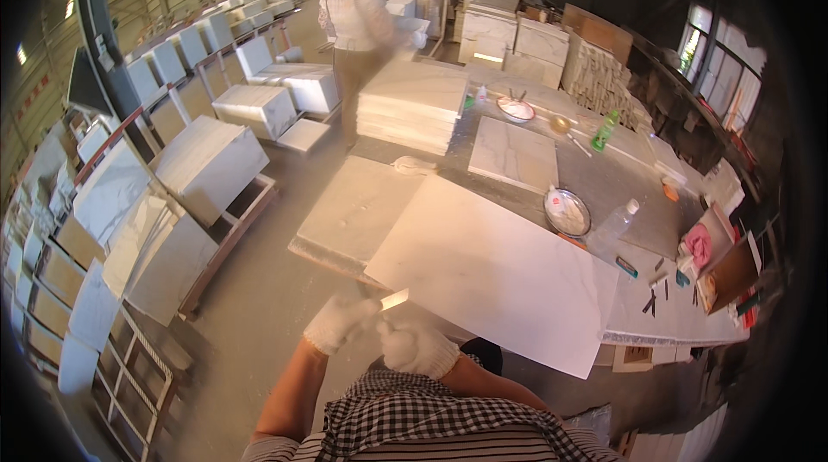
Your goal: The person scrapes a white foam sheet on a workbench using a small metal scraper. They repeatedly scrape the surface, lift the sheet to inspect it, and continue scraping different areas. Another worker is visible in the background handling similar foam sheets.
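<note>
Left hand (339,324), gloved, fingers closed on a small pale strip (395,299) near the edge of a white slab (492,264) lying whole across the worktable (649,225); right hand (419,350) curled alongside, grip unclear; how much is finished or left, cannot tell.

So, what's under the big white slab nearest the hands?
Past the edges of the white slab, a pale stone slab and the worktable show; whatever lies beneath is covered.

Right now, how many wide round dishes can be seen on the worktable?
2: the near dish beside the clear bottle, and the far dish, left of the green bottle. Others may be hidden.
</note>
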Demonstrator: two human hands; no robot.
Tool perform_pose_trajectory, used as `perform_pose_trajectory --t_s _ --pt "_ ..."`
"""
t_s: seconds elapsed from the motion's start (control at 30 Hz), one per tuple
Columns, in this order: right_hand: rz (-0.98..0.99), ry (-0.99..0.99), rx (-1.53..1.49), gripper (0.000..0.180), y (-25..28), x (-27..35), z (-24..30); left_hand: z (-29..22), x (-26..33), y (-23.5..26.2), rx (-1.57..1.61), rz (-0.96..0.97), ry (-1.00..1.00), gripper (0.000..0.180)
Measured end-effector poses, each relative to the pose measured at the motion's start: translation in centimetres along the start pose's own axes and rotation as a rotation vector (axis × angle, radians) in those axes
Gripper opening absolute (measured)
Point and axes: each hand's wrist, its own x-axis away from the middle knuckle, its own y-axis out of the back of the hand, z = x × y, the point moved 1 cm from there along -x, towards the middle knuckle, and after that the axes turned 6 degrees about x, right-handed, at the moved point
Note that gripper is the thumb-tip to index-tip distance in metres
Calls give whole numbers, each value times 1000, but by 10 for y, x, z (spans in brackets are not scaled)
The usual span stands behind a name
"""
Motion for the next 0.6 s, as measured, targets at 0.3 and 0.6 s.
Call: perform_pose_trajectory --t_s 0.3,0.6 --pt "-107 269 414 23 -6 17 8 13 7 5 40 -12 23 40" --pt "-91 114 208 21 5 15 -5 4 9 -13 6 -25 30 41"
